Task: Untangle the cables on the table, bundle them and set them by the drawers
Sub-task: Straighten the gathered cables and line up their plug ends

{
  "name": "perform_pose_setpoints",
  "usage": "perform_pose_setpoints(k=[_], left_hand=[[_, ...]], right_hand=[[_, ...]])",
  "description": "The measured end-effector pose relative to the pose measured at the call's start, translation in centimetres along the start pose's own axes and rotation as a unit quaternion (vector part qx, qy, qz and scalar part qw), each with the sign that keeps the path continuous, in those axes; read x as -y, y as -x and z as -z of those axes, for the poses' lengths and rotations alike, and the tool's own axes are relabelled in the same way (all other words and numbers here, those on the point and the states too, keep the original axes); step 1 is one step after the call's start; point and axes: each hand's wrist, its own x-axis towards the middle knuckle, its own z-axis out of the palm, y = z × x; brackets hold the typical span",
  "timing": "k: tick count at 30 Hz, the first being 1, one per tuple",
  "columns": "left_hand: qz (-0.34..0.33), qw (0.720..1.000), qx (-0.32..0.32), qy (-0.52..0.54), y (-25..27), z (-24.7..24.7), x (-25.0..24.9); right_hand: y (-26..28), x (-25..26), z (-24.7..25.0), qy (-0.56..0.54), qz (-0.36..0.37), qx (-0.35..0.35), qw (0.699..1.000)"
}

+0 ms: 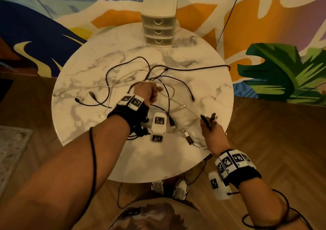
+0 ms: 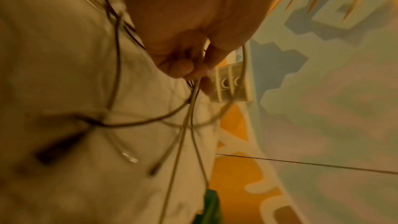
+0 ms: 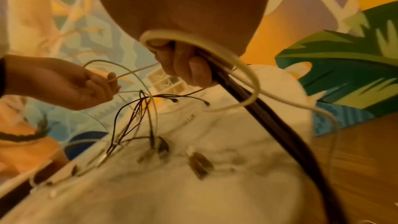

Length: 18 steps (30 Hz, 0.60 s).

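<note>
A tangle of black and white cables (image 1: 150, 74) lies spread over the middle of the round marble table (image 1: 176, 159). My left hand (image 1: 150, 93) is raised above the tangle and pinches white and dark strands (image 2: 191, 101), which hang down to the tabletop. Near the table's right front edge, my right hand (image 1: 210, 130) grips a bunch of black and white cable ends (image 3: 234, 81), with their plugs (image 1: 210, 118) sticking up from the fist. The small white set of drawers (image 1: 159, 23) stands at the far edge, beyond both hands.
Loose USB plugs (image 1: 188, 138) lie near the front edge, between my hands. One black cable loops out to the right rim (image 1: 228, 67). A painted mural wall stands behind the table, with wooden floor around it. My shoes (image 1: 167, 187) are under the near edge.
</note>
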Motion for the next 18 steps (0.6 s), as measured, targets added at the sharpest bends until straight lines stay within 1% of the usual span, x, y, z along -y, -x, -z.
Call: perform_pose_setpoints(k=[2, 4, 6, 7, 9, 11, 12, 13, 15, 17, 18], left_hand=[[0.026, 0.999, 0.018, -0.036, 0.0, 0.8, 0.9], [0.013, 1.000, 0.010, -0.027, -0.2, 1.0, 1.2], [-0.008, 1.000, -0.012, -0.007, -0.1, 0.7, 1.4], [-0.011, 1.000, -0.013, 0.001, 0.3, 0.4, 1.4], [-0.012, 1.000, 0.000, 0.020, 1.1, -0.3, 1.4], [-0.015, 0.999, 0.014, 0.039, 1.6, -0.9, 1.4], [-0.015, 0.999, 0.019, 0.047, 1.8, -1.1, 1.4], [-0.014, 0.998, 0.021, 0.056, 2.1, -1.3, 1.2], [-0.014, 0.997, 0.026, 0.069, 2.4, -1.7, 1.1], [-0.018, 0.998, 0.030, 0.056, 2.6, -2.2, 1.2], [-0.020, 0.999, 0.025, 0.038, 2.6, -2.2, 1.3]], right_hand=[[0.7, -1.9, 0.4, 0.044, -0.026, 0.023, 0.998], [1.0, -2.6, 0.6, 0.044, -0.052, 0.021, 0.997], [0.8, -2.0, 0.6, 0.060, -0.059, -0.001, 0.996], [0.6, -1.4, 0.7, 0.088, -0.054, -0.021, 0.994], [0.2, 0.4, 1.0, 0.135, -0.017, -0.079, 0.988], [0.0, 3.0, 1.3, 0.114, 0.037, -0.123, 0.985], [0.0, 4.4, 1.2, 0.090, 0.063, -0.126, 0.986], [-0.1, 5.8, 0.8, 0.069, 0.087, -0.112, 0.988], [-0.3, 8.2, -0.5, 0.064, 0.118, -0.051, 0.990], [-1.0, 9.5, -2.0, 0.087, 0.122, 0.002, 0.989], [-1.5, 9.7, -2.6, 0.093, 0.114, 0.012, 0.989]])
